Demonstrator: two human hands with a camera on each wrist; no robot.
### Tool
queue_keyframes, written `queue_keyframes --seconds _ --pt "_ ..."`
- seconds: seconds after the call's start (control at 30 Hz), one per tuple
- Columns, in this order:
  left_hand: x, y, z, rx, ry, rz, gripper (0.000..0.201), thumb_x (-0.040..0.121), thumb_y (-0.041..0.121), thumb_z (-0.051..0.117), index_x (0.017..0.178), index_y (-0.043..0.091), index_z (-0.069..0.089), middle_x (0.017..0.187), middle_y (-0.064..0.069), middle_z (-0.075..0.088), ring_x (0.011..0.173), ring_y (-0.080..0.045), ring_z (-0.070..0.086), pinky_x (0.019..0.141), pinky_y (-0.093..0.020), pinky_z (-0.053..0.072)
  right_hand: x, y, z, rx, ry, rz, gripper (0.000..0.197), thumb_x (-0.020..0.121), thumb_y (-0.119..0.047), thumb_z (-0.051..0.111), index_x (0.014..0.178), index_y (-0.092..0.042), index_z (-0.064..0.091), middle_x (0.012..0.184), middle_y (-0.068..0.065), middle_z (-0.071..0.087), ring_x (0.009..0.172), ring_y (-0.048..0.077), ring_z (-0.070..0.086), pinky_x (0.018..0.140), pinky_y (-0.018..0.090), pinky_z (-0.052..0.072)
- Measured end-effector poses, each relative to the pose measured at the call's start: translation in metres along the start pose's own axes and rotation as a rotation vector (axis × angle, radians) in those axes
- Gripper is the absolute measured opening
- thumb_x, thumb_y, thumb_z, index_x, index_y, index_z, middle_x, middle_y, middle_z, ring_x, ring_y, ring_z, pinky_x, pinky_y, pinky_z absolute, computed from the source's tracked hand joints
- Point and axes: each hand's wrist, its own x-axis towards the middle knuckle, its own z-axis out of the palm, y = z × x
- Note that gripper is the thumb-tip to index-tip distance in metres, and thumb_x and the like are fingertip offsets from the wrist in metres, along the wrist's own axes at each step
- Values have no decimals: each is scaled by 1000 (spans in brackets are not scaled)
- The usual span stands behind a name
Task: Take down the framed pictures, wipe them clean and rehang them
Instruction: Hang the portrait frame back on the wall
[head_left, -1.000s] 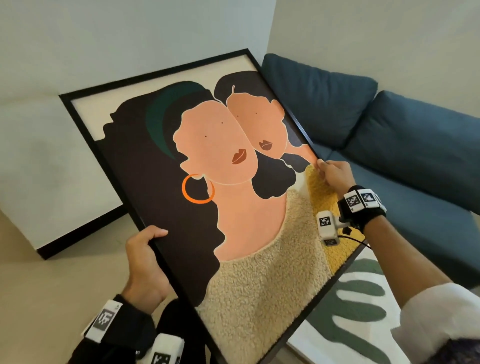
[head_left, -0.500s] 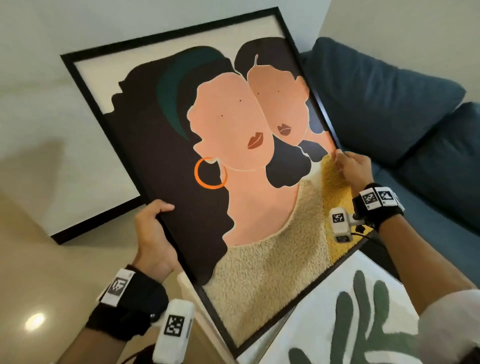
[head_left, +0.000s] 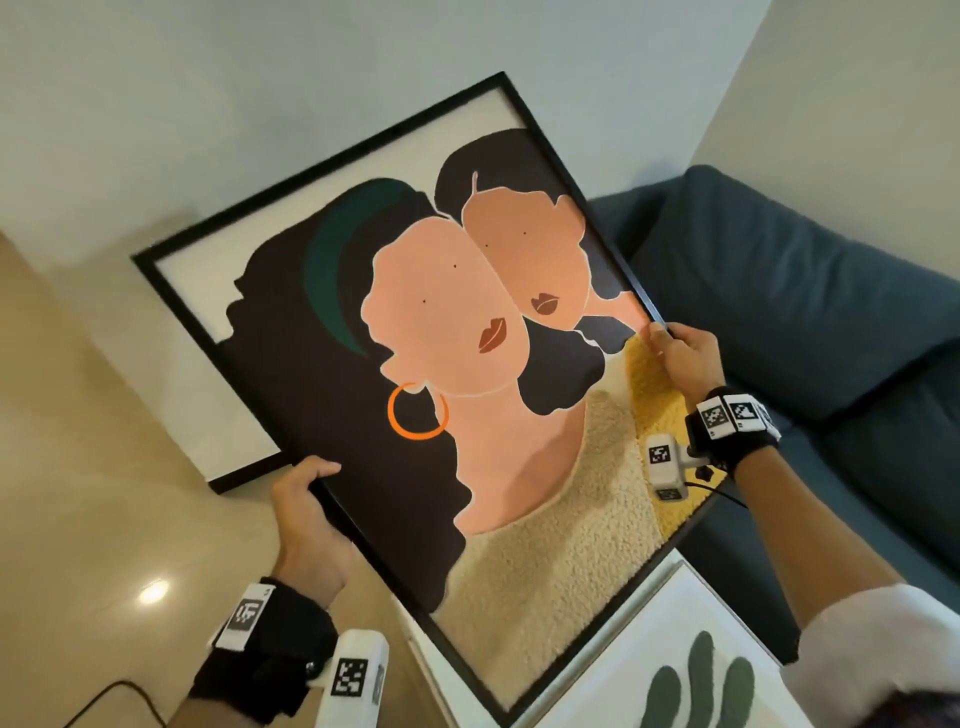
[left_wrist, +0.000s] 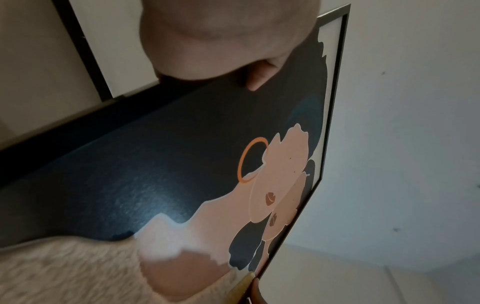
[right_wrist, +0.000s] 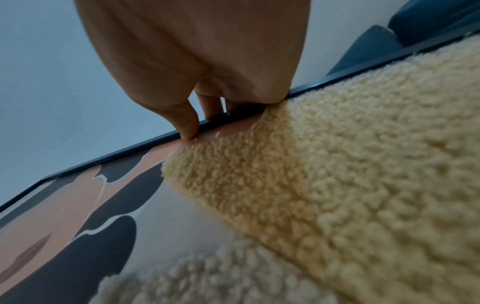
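Black-framed picture (head_left: 332, 395) hangs tilted in the air beside the sofa (head_left: 810, 291); my left hand (head_left: 306, 525) and right hand (head_left: 688, 358) each clasp an opposite edge. I should level it, pressure even.

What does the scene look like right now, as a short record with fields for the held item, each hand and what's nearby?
held item: portrait picture in a black frame, tilted, carried clear of the wall
left hand: grips the frame's left edge, thumb on the front
right hand: grips the right edge, thumb on the rim
below: leaf print, by the portrait's lower corner
behind: black-edged frame on the floor, leaning against the wall
right: blue sofa
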Motion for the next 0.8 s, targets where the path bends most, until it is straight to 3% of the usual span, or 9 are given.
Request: queue_keyframes --seconds 0.17,0.27,0.33,0.4,0.5,0.63,0.8 --pt "-20 42 9 -29 41 12 31 96 6 48 108 20 72 95 5 80 80 -16 78 67 -29 57 12 -72 -5 -6 -51 -87 30 102 -28 56 97 -4 73 82 10 61 78 17 54 71 32 44" --pt "-34 78 24 -42 57 78 35 97 8 49 120 18 73 105 2 81 98 -22 76 76 -35 55 20 -127 -5 16 -74 -132 28 102 -26 57 95 -3 72 84 21 64 81 19 56 72 32 45" --pt "-41 103 36 -59 55 113 31 98 7 49 112 18 74 97 2 82 91 -21 77 75 -36 53 25 -160 -5 35 -88 -168 29 101 -26 58 93 -1 72 88 27 66 81 20 56 74 33 45" --pt "-46 136 47 -75 60 134 28 99 9 50 106 18 75 90 1 82 84 -21 77 73 -37 53 26 -199 -3 74 -109 -184 25 99 -30 61 92 -9 74 88 17 68 83 19 59 77 34 48" --pt "-45 184 61 -88 65 190 31 94 11 54 114 16 77 107 -6 81 103 -31 74 83 -42 54 30 -256 4 125 -133 -203 26 98 -36 62 96 -14 75 92 7 70 85 16 61 78 33 48" --pt "-42 258 83 -110 29 307 31 95 9 53 115 15 76 110 -5 81 102 -28 73 82 -42 54 38 -331 17 166 -140 -278 29 102 -34 57 101 -11 73 94 6 70 94 24 60 88 39 46" --pt "-37 351 107 -121 -15 419 26 96 10 56 114 13 75 98 -3 82 95 -26 74 79 -39 54 55 -419 43 268 -120 -348 24 100 -32 60 93 -12 72 88 5 69 92 25 58 78 33 44"
